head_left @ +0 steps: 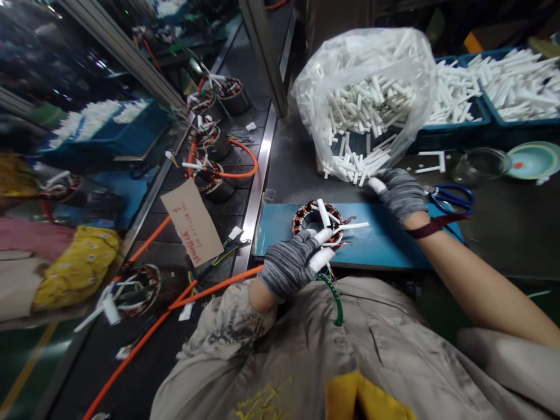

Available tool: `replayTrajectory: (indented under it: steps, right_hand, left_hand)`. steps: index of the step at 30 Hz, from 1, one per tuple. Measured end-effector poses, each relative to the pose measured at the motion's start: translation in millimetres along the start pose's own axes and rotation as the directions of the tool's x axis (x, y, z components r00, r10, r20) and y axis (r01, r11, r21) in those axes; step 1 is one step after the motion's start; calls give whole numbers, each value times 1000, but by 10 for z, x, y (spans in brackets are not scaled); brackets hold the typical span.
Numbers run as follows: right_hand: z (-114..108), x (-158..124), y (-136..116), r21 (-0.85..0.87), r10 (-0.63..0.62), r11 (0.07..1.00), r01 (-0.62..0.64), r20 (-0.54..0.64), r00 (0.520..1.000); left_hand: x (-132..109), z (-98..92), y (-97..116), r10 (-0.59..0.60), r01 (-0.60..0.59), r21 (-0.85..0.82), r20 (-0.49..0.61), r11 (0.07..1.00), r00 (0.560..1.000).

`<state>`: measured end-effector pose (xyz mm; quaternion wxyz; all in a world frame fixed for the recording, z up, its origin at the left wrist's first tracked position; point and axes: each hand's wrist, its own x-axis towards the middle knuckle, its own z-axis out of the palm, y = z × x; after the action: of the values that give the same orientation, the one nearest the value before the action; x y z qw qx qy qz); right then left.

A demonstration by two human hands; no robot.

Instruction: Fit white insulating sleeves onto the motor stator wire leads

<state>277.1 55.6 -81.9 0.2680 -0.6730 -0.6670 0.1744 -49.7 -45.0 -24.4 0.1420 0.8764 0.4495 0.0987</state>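
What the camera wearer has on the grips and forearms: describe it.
The left grip and right grip wear grey and black streaked knit gloves, with some fingertips covered in white. The left sleeve is pale with dark patterning. A dark red band crosses the right forearm, which is otherwise bare where it shows.

Blue-handled scissors (437, 196) lie near a clear container (479, 164) and a pale green dish (536, 158), while a handwritten cardboard piece (192, 221) lies over the conveyor (238, 213).
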Motion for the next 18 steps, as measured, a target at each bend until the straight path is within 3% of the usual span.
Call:
replayTrajectory:
  steps: [4, 8, 10, 12, 13, 15, 18]
  right_hand:
    - [154, 309, 25, -179, -104, 979, 102, -4, 995]
    - [126, 217, -85, -123, -207, 973, 197, -77, 975]
    - [58, -66, -215, -25, -224, 974, 223, -190, 956]
    - [-20, -478, -394, 322, -123, 908, 267, -405, 906]
    - [-57, -701, -486, 476, -55, 836, 272, -421, 905]
    - [-105, -1098, -643, 540, -22, 814, 214, -341, 940]
    - [-75, -1412, -738, 592, 18, 806, 31, -76, 997]
  left_hand:
    - [-57, 109, 80, -34, 40, 70, -90, 997, 995]
    - [-93, 211, 51, 55, -56, 6, -267, 998, 962]
    - [-98, 256, 33, 114, -129, -19, -365, 991, 924]
    - [-96, 284, 23, 140, -169, -37, -410, 985, 901]
    - [-94, 290, 19, 141, -175, -44, -419, 984, 897]
    - [-89, 289, 12, 148, -187, -55, -412, 981, 899]
    - [-84, 273, -2, 183, -229, -63, -419, 971, 889]
